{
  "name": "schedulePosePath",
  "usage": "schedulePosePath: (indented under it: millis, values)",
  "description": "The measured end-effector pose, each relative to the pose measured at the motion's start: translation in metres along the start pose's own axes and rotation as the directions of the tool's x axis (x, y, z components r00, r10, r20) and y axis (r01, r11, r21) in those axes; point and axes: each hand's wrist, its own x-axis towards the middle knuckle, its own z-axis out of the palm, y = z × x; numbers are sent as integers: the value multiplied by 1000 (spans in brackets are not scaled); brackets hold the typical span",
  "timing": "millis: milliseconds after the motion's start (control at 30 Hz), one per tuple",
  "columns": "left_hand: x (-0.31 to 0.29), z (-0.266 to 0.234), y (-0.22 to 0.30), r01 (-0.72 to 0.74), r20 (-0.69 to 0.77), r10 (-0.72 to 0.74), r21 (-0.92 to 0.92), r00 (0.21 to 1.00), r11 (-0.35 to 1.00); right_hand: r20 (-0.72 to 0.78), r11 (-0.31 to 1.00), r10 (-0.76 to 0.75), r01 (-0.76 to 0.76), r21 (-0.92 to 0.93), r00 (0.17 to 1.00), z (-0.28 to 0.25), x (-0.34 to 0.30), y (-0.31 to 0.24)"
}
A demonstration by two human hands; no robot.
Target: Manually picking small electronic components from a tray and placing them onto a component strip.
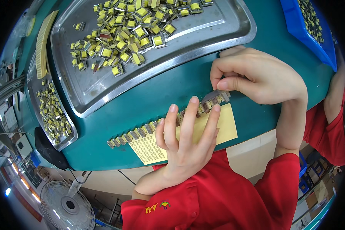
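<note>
A long row of small transformers (140, 132), yellow-wound with metal cores and pins, runs diagonally across the green table. My left hand (188, 138) lies over the row with its fingers spread, fingertips resting on the parts. At the row's right end my right hand (260, 76) is closed, thumb and index finger pinched at a thin dark grey flat piece (211, 95). That piece lies along the tops of the last transformers, and its upper end is hidden by the fingers. Under the row and my left hand is a yellow sheet (228, 124) with printed rows at its left part.
A large metal tray (203, 42) holding many loose transformers stands beyond the row. To the left are a smaller tray (73, 134) of similar parts, a yellow strip (42, 50) and a black object (50, 151). A blue bin (295, 23) stands far right, near another person's arm (335, 88).
</note>
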Motion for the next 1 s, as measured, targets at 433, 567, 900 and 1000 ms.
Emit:
schedulePosePath:
  millis: [433,567,900,1000]
  values:
    - [4,-1,1,71,-30,-70,16,997,997,-42,999,38,-39,-26,998,-11,-12,-2]
    - [12,-8,0,30,-3,-30,-17,1000,999,-49,994,90,-92,-53,995,-22,-20,-10]
    - [36,4,-1,65,-149,-98,-211,984,975,-47,988,105,-110,-106,993,-17,-22,-5]
    - [36,5,3,61,-172,-93,-182,981,981,-67,989,69,-77,-124,995,-18,-23,-7]
